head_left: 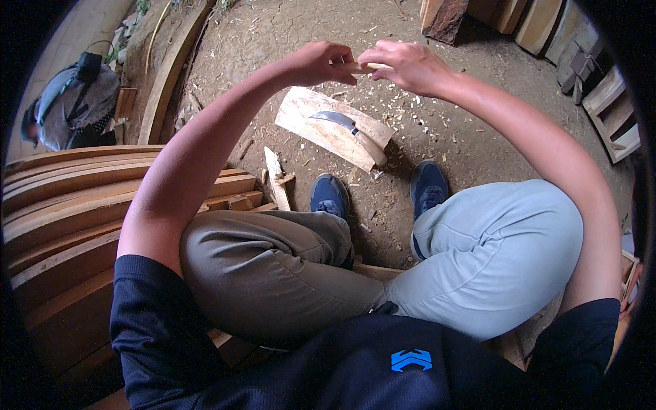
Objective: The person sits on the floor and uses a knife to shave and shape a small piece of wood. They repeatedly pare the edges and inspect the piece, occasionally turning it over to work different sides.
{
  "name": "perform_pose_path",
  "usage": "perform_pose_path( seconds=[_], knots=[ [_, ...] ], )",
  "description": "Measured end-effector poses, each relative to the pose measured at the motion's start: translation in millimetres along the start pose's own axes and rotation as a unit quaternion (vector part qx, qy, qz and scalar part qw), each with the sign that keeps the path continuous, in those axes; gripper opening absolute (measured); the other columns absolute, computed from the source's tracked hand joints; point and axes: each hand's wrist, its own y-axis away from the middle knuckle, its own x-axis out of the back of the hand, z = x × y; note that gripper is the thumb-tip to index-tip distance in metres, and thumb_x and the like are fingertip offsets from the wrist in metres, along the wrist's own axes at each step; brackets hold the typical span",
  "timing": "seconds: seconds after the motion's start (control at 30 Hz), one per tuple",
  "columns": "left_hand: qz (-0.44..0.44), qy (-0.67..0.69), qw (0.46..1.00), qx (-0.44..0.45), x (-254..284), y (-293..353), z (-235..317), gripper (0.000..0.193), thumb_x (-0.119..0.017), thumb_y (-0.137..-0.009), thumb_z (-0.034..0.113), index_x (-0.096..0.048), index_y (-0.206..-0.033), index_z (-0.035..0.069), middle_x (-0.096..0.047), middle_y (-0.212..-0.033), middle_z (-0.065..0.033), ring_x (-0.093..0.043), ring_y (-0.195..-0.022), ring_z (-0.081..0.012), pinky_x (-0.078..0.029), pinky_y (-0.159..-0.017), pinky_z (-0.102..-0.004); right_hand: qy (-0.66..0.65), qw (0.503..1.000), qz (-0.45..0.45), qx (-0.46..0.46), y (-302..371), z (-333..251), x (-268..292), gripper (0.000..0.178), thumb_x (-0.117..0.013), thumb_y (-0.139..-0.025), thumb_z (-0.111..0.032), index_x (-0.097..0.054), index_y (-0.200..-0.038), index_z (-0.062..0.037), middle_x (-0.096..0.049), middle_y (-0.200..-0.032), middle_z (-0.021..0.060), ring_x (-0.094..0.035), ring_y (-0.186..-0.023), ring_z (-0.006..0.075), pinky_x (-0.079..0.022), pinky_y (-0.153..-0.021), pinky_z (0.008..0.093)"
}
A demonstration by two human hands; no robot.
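Both my arms reach out over the dirt floor. My left hand (328,61) and my right hand (404,67) are closed on the two ends of a short, pale wooden stick (362,68), held level between them. Below the hands a light wooden board (307,130) lies on the ground, tilted toward the right. On top of it rests a curved knife (335,118), its dark blade toward the left and its pale wooden handle toward the lower right. Neither hand touches the knife.
Stacked wooden planks (75,198) fill the left side, close to my left arm. A pale wood offcut (273,171) lies by my left shoe (330,195). Shavings litter the dirt floor (260,41). Timber blocks (444,19) stand at the far right. Another person (78,102) is at the far left.
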Motion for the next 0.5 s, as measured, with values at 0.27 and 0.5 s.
perform_pose_path(
  seconds=[0.27, 0.5],
  knots=[
    [-0.024, -0.009, 0.999, 0.027, 1.9, 2.9, 2.4, 0.039, -0.077, -0.082, 0.037, -0.065, -0.102, 0.005, -0.068, -0.081, -0.0058, -0.062, -0.067, -0.0154, -0.049, -0.059, -0.0332, -0.005, 1.000, -0.020, -0.021, -2.6, -2.3, -2.0, 0.034, -0.065, -0.089, -0.031, -0.055, -0.121, -0.0240, -0.062, -0.098, 0.0068, -0.066, -0.093, 0.0280, -0.056, -0.079, 0.0421],
    [-0.105, 0.088, 0.984, 0.118, -3.3, 6.2, 17.0, 0.041, -0.058, -0.094, 0.046, -0.058, -0.100, 0.006, -0.058, -0.075, -0.0019, -0.057, -0.059, -0.0117, -0.045, -0.046, -0.0266, -0.045, 0.999, 0.007, -0.016, 2.8, 5.5, -11.1, 0.031, -0.065, -0.089, -0.023, -0.060, -0.120, -0.0231, -0.064, -0.103, 0.0081, -0.066, -0.095, 0.0281, -0.056, -0.080, 0.0426]
  ],
)
